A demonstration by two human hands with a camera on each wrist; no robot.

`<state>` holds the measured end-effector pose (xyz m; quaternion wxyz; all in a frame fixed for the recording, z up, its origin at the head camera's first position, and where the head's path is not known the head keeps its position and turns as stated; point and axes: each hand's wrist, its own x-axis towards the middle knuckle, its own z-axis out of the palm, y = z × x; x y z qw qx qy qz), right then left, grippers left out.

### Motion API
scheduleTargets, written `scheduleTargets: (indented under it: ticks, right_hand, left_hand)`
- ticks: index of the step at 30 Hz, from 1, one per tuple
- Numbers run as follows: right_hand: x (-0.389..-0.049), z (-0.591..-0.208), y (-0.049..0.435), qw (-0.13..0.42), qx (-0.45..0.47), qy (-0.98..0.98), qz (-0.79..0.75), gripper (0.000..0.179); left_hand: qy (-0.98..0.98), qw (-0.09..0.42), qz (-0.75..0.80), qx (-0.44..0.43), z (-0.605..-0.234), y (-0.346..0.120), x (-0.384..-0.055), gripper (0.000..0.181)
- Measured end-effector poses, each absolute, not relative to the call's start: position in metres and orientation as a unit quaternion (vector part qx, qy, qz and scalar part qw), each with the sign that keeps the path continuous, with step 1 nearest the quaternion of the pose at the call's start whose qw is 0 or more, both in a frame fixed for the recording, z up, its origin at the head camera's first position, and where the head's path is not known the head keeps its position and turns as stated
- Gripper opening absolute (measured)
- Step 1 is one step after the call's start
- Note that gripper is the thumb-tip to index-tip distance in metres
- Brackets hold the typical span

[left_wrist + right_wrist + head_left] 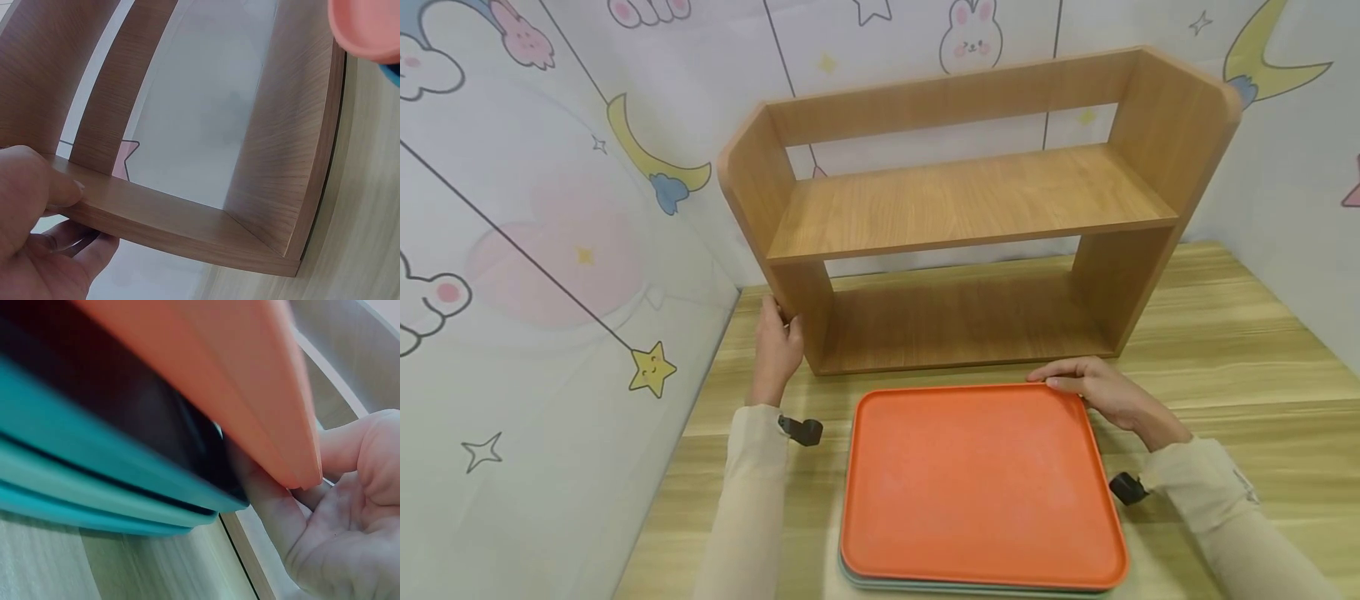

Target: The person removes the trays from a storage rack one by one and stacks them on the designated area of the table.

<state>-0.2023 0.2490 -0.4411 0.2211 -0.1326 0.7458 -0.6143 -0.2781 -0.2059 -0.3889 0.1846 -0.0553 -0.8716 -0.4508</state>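
A two-tier wooden shelf [977, 200] stands at the back of the table. My left hand [777, 348] grips the front edge of its left side panel [187, 231], thumb inside and fingers outside. An orange tray [981, 483] lies on top of a stack in front of the shelf. My right hand [1108, 392] pinches its far right corner, thumb on the rim and fingers beneath. In the right wrist view that corner is lifted off the teal trays [112, 450] below, with a dark gap between.
The wood-grain table [1240, 333] extends right of the shelf and trays. A white cloth wall printed with cartoons [550, 208] closes the left side and back. A black wrist camera [1127, 488] is strapped on each sleeve.
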Motion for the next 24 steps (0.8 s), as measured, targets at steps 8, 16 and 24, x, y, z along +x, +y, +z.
scheduleTargets:
  ticks: [8,16,24]
  right_hand:
    - [-0.199,-0.439,0.247,0.180,-0.133,0.791,-0.569,0.040]
    - [-0.197,-0.441,0.246,0.146,-0.138,0.820,-0.536,0.035]
    - [-0.196,-0.450,0.248,0.141,-0.145,0.809,-0.552,0.035]
  left_hand:
    - [-0.871,0.185,-0.452,-0.055,-0.389,-0.206,-0.278,0.028]
    - [-0.872,0.180,-0.453,-0.048,-0.390,-0.206,-0.278,0.030]
    - [-0.870,0.180,-0.455,-0.052,-0.389,-0.205,-0.277,0.030]
